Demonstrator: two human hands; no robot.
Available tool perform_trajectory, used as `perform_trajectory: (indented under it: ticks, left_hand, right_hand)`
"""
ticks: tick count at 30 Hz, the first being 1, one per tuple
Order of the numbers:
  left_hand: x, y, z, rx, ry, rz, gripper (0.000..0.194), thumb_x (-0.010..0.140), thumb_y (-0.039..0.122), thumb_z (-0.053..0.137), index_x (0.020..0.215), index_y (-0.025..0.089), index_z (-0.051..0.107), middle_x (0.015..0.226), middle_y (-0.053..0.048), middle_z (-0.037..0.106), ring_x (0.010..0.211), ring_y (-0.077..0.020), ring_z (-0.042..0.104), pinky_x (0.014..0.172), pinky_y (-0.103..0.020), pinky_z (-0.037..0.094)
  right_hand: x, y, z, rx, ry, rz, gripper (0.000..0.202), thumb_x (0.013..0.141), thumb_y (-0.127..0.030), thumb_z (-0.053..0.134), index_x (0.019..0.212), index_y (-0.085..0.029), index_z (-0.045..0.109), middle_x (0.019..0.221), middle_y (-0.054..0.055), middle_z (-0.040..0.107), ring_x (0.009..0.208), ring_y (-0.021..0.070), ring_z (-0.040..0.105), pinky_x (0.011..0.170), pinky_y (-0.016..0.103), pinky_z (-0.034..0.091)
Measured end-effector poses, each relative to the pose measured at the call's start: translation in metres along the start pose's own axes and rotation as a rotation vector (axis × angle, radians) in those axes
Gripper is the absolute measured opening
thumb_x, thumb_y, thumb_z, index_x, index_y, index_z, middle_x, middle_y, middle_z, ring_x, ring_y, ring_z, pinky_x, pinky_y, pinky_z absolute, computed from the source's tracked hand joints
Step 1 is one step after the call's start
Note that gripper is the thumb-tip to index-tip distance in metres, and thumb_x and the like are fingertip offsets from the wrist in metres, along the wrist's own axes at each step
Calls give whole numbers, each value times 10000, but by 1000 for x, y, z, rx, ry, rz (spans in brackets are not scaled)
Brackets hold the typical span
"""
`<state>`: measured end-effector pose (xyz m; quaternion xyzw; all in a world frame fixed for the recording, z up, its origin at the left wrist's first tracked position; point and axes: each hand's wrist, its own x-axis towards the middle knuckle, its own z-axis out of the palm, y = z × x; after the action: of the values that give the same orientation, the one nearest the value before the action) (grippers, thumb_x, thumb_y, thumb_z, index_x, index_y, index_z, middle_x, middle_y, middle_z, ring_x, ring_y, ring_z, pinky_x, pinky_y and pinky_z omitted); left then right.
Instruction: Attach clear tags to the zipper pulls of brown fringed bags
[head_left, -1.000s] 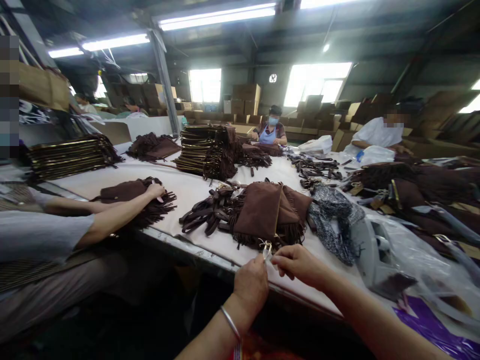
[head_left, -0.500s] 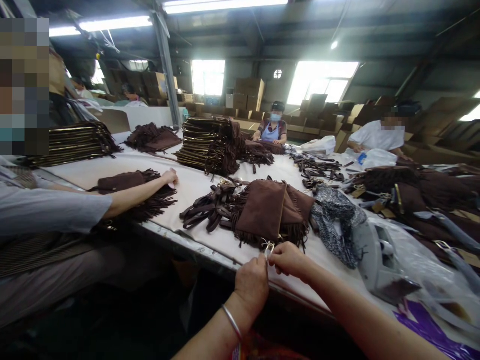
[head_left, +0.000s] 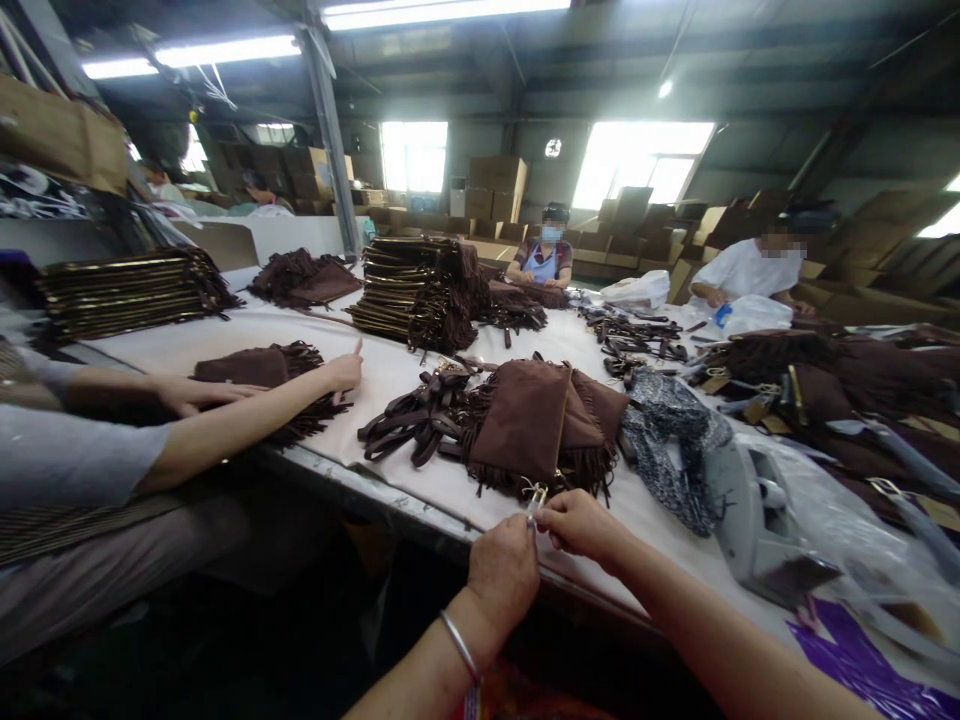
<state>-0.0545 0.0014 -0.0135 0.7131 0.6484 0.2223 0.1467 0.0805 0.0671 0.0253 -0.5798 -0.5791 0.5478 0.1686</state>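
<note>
A brown fringed bag (head_left: 517, 415) lies on the table with its gold zipper edge slanting down toward me. At its near corner is a small gold metal clasp (head_left: 538, 494) with a whitish string at it. My left hand (head_left: 504, 565), with a silver bangle at the wrist, is closed in a pinch just below the clasp. My right hand (head_left: 579, 522) pinches from the right at the same spot, fingertips meeting the left ones. What exactly sits between the fingers is too small to make out. Dark brown straps (head_left: 420, 415) lie left of the bag.
Stacked fringed bags (head_left: 405, 290) stand farther back. A tape dispenser (head_left: 765, 520), a speckled cloth (head_left: 667, 440) and clear plastic (head_left: 832, 510) lie to the right. At left a co-worker's arms (head_left: 247, 415) reach over another bag; two more people sit across the table.
My hands stay pinched at the clasp with barely any shift. The co-worker at left has leaned back, now with a second hand on the bag and a finger pointing out.
</note>
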Motion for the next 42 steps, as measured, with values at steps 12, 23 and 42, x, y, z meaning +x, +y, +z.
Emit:
perform_trajectory:
  ticks: [12, 23, 42]
  left_hand:
    - [1, 0, -3, -71, 27, -63, 280, 971, 274, 310, 902, 202, 571, 827, -66, 696, 761, -199, 664, 621, -284, 395]
    - [-3, 3, -2, -157, 42, -50, 229, 961, 258, 321, 933, 208, 542, 828, -68, 683, 777, -213, 657, 657, -295, 425]
    - [-1, -3, -2, -258, 68, -70, 205, 919, 255, 405, 771, 208, 539, 706, -27, 635, 658, -168, 593, 591, -274, 350]
  right_hand:
    - [-16, 3, -5, 146, -58, -178, 289, 747, -389, 602, 850, -123, 648, 474, -69, 481, 409, 61, 331, 425, 204, 230]
    - [-9, 1, 3, -189, 31, -462, 310, 864, -312, 525, 1033, -157, 734, 637, 6, 635, 595, 144, 559, 622, 251, 451]
    - [-43, 8, 19, 107, -215, -145, 1000, 640, -132, 466, 1536, -187, 26, 506, -85, 609, 342, 79, 380, 369, 167, 268]
